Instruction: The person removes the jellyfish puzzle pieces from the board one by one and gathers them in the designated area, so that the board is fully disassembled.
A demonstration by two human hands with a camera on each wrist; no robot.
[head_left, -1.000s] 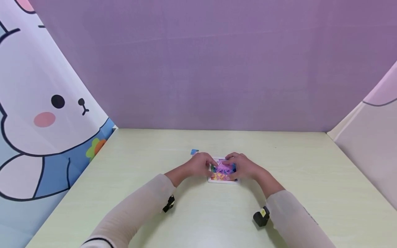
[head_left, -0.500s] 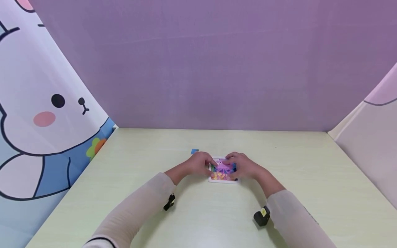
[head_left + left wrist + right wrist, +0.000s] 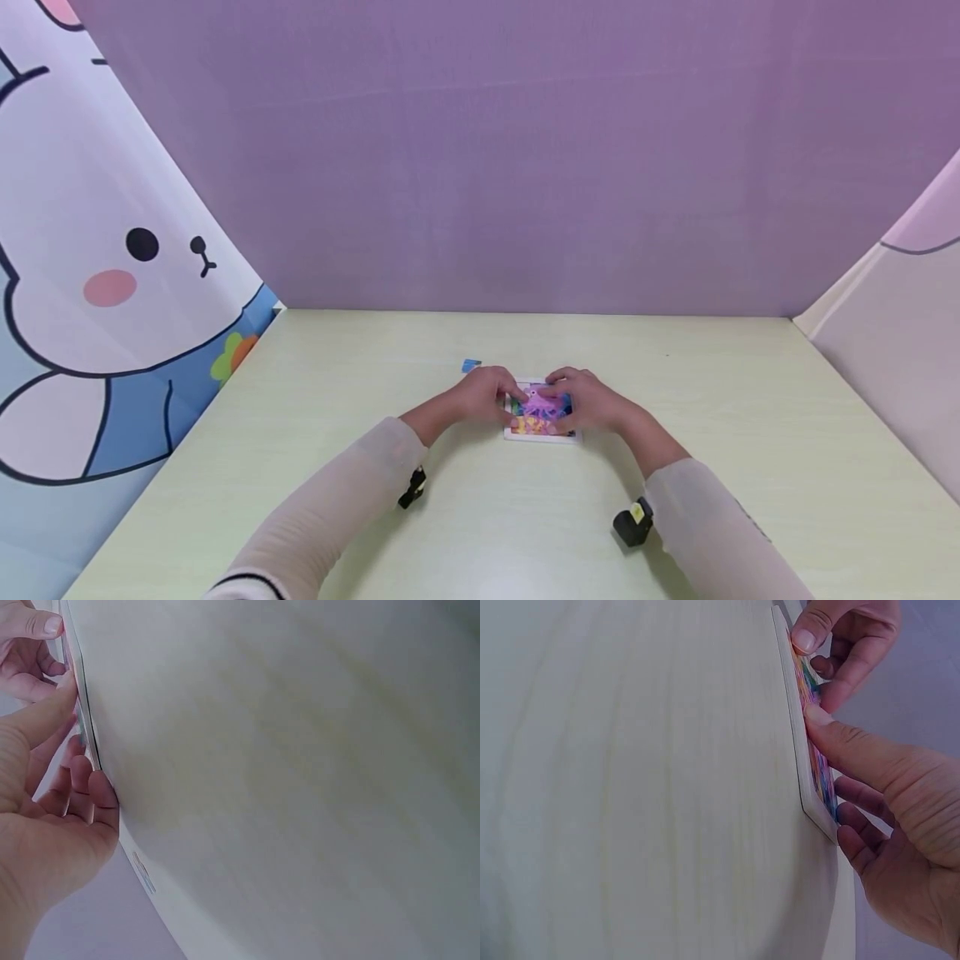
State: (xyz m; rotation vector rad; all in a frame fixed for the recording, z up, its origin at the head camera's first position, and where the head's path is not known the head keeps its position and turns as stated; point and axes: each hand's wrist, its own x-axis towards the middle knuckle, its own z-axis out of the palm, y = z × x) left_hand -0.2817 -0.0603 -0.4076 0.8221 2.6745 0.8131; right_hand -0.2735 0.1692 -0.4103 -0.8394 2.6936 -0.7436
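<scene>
White-bordered, multicoloured rectangular board [image 3: 542,410] lies on the pale wooden table [image 3: 487,517], between left hand [image 3: 483,396] and right hand [image 3: 588,402]; both sets of fingers, loosely bent and part-spread, touch it without wrapping round. Probably light, stiff, smooth; hold its left and right edges.

The left hand [image 3: 483,396] and right hand [image 3: 592,402] partly hide the picture board [image 3: 538,412].
</scene>
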